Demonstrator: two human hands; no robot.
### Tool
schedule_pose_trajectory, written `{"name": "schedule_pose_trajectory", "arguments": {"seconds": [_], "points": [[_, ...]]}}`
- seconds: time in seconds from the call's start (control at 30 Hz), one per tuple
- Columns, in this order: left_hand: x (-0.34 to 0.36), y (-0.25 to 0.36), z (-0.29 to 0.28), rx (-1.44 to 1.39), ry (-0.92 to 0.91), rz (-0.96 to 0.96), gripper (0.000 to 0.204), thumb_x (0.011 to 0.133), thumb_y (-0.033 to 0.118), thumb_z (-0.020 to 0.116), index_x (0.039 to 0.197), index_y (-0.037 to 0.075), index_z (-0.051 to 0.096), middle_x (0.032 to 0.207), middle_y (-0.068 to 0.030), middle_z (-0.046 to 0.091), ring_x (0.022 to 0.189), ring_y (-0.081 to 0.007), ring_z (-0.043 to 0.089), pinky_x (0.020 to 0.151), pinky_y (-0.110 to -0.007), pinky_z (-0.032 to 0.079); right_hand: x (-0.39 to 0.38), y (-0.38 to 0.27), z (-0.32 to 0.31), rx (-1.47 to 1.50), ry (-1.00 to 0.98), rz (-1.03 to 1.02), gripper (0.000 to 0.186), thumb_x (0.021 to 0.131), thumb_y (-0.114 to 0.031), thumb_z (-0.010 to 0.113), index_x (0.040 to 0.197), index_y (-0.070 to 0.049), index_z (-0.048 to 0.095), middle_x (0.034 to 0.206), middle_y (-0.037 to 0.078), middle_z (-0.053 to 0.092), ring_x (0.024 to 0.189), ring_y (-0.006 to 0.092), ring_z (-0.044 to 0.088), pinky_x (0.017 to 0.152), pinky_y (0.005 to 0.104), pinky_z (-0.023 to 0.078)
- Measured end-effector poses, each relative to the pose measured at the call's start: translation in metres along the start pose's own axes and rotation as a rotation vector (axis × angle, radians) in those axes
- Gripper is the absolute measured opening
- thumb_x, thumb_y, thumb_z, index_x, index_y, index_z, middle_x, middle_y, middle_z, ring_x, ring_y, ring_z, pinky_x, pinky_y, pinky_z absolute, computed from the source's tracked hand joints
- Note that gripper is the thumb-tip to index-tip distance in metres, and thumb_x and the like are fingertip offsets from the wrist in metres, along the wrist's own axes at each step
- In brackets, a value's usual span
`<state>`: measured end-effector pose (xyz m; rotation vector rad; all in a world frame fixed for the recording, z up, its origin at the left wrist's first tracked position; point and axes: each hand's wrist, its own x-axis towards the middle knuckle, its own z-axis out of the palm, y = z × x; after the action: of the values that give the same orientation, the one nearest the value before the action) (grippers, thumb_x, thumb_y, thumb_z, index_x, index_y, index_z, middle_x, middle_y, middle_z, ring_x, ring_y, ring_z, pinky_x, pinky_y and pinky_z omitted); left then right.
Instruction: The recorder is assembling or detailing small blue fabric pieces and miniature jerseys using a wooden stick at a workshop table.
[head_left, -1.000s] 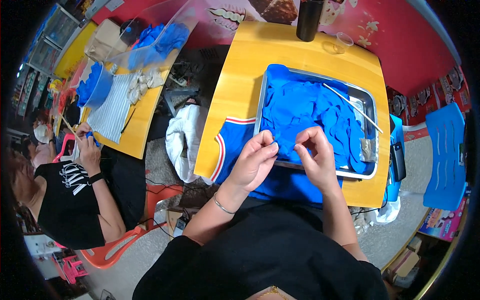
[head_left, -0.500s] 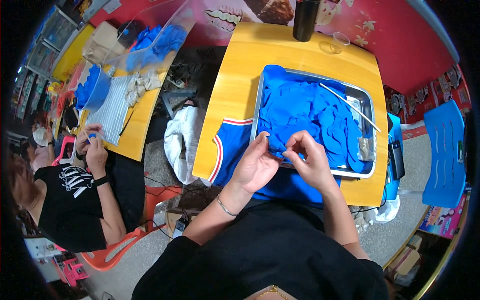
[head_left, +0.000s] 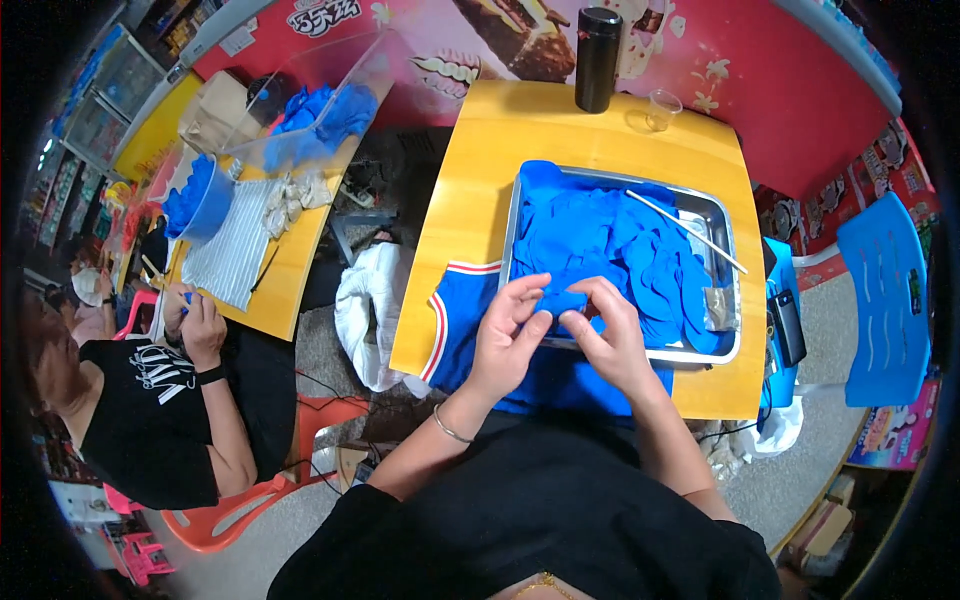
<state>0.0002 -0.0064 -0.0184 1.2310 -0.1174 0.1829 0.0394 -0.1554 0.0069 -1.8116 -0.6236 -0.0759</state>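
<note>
In front of me, a small, soft blue piece (head_left: 563,301) is pinched between the fingertips of my left hand (head_left: 508,338) and my right hand (head_left: 611,338). Whether it is cloth or rubber I cannot tell. Both hands are held over the near edge of a metal tray (head_left: 727,347). Inside the tray lies a heap of similar thin blue pieces (head_left: 600,235). A white stick (head_left: 685,230) slants across the tray's right part, and a small clear packet (head_left: 719,308) sits in its near right corner. Under my hands a blue garment (head_left: 462,318) with red and white trim is spread.
The yellow table (head_left: 465,190) carries a black bottle (head_left: 597,60) and a clear plastic cup (head_left: 662,110) at its far side. A blue chair (head_left: 885,300) stands right. At left, a seated person (head_left: 150,420) handles something blue beside a second table (head_left: 270,315) with a blue tub (head_left: 208,210).
The blue piece now stretches flatter between my fingertips, and my left hand has turned so its fingers curl over more. The whole view has tilted slightly, showing more of the far wall.
</note>
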Motion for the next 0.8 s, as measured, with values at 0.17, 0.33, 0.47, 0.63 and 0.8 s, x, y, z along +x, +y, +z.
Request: {"name": "schedule_pose_trajectory", "arguments": {"seconds": [0.17,0.33,0.47,0.63,0.8], "points": [[-0.005,0.003,-0.002,0.53,0.021,0.199,0.026,0.084,0.009,0.061,0.109,0.002,0.056,0.107,-0.01,0.058,0.094,-0.0203,0.055,0.084,-0.029,0.042,0.001,-0.002,0.0,-0.019,0.075,-0.002,0.014,0.081,-0.008,0.06,0.092,-0.001,0.064,0.08,0.011,0.059,0.067,0.0198,0.054,0.06,0.0295,0.044],[-0.012,-0.002,0.004,0.485,0.044,0.079,0.025,0.079,0.013,0.068,0.095,0.002,0.052,0.091,-0.008,0.055,0.083,-0.0205,0.052,0.074,-0.029,0.041,0.002,-0.005,0.003,0.032,0.114,0.018,0.015,0.083,-0.007,0.057,0.092,-0.002,0.067,0.08,0.01,0.059,0.075,0.0184,0.054,0.064,0.0276,0.043],[-0.006,0.001,0.004,0.606,-0.057,0.191,0.023,0.077,0.017,0.07,0.084,0.002,0.054,0.079,-0.0072,0.054,0.074,-0.0212,0.05,0.069,-0.032,0.039,0.0,-0.007,0.005,0.098,0.134,0.12,0.017,0.086,-0.008,0.053,0.094,-0.001,0.067,0.08,0.008,0.058,0.076,0.0159,0.053,0.068,0.0264,0.041],[0.002,0.002,0.001,0.489,-0.246,0.2,0.024,0.077,0.018,0.07,0.069,0.0,0.056,0.07,-0.0088,0.053,0.073,-0.0226,0.049,0.067,-0.035,0.038,-0.005,-0.007,0.008,0.191,0.164,0.183,0.018,0.088,-0.008,0.05,0.093,0.0,0.065,0.082,0.007,0.059,0.074,0.0133,0.051,0.067,0.0261,0.04],[0.001,0.003,-0.002,0.592,-0.312,0.284,0.035,0.076,0.022,0.069,0.062,0.0,0.046,0.066,-0.0105,0.047,0.07,-0.0235,0.047,0.065,-0.037,0.036,-0.005,-0.001,0.011,0.138,0.128,0.172,0.017,0.087,-0.006,0.05,0.092,0.001,0.065,0.085,0.009,0.062,0.077,0.0157,0.056,0.069,0.0275,0.043]]}}
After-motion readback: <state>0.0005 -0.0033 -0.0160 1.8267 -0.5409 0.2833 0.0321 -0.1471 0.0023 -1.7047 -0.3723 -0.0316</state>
